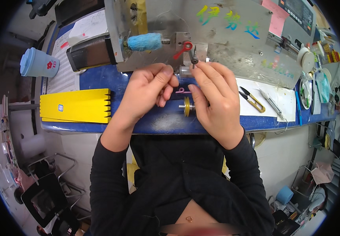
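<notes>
My left hand (148, 88) is closed in a pinch, thumb pressed on the bent index finger, just below the front of a grey metal machine (233, 43). Whatever lies in the pinch is too small to make out. My right hand (217, 94) has its fingers stretched, the tips at a small dark metal fitting (194, 61) on the machine, the thumb apart and lower down. Between the hands is a short metal cylinder (185, 71). Beside the right thumb sit a pink looped piece (182, 90) and a yellow-rimmed metal spool (187, 107). Above them is a red lever (185, 46).
A roll wrapped in blue fibre (144, 41) sits on the machine. Left lie yellow notched boards (75, 105) and a light-blue lidded cup (40, 63). Thread snips (253, 100), a slim white tool (271, 103) and a blue pen (298, 107) lie right. The blue table's front edge (166, 133) runs before me.
</notes>
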Action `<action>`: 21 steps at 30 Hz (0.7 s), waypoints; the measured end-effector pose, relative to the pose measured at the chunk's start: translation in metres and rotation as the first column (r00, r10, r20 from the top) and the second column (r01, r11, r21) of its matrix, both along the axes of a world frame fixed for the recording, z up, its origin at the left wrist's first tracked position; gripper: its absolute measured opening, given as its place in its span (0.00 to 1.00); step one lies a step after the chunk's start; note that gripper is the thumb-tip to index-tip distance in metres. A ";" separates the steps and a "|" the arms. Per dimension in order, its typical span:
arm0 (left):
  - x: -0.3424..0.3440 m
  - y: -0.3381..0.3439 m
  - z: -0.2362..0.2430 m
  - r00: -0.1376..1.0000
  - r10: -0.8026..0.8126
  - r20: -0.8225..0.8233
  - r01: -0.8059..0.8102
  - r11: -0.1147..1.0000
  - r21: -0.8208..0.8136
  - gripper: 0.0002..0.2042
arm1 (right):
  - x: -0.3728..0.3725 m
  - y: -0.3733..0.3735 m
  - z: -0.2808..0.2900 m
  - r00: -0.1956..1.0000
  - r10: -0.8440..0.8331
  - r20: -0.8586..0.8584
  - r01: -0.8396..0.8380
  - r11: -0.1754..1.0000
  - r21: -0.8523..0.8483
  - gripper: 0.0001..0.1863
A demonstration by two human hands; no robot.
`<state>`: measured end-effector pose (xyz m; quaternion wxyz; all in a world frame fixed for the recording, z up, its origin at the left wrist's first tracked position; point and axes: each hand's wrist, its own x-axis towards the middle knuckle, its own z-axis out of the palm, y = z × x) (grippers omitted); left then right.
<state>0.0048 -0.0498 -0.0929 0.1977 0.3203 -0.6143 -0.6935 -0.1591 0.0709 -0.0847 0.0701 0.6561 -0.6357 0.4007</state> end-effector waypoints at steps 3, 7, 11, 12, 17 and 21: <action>-0.009 0.004 0.001 0.980 0.193 -0.041 -0.195 0.980 -0.043 0.11 | -0.001 -0.003 -0.002 0.999 0.005 -0.035 -0.006 1.000 -0.026 0.19; -0.022 0.010 -0.005 0.957 0.139 -0.256 -0.271 0.745 -0.610 0.09 | -0.001 -0.002 -0.002 1.000 0.006 -0.030 -0.007 1.000 -0.029 0.19; -0.005 -0.003 -0.001 0.998 0.039 -0.040 -0.033 0.987 0.156 0.10 | 0.001 0.001 0.000 1.000 0.004 0.028 -0.004 1.000 0.007 0.18; -0.003 -0.003 -0.001 0.996 0.033 -0.086 -0.023 0.993 0.116 0.10 | 0.002 0.001 0.000 1.000 0.001 0.023 -0.001 1.000 0.006 0.18; -0.012 0.012 -0.009 0.966 0.112 -0.234 -0.166 0.960 -0.224 0.11 | 0.001 -0.002 -0.001 0.999 -0.013 -0.035 0.012 0.999 -0.038 0.20; -0.014 0.018 -0.009 0.959 0.132 -0.252 -0.189 0.957 -0.219 0.09 | 0.002 0.001 0.000 0.999 -0.002 0.035 0.002 1.000 -0.005 0.19</action>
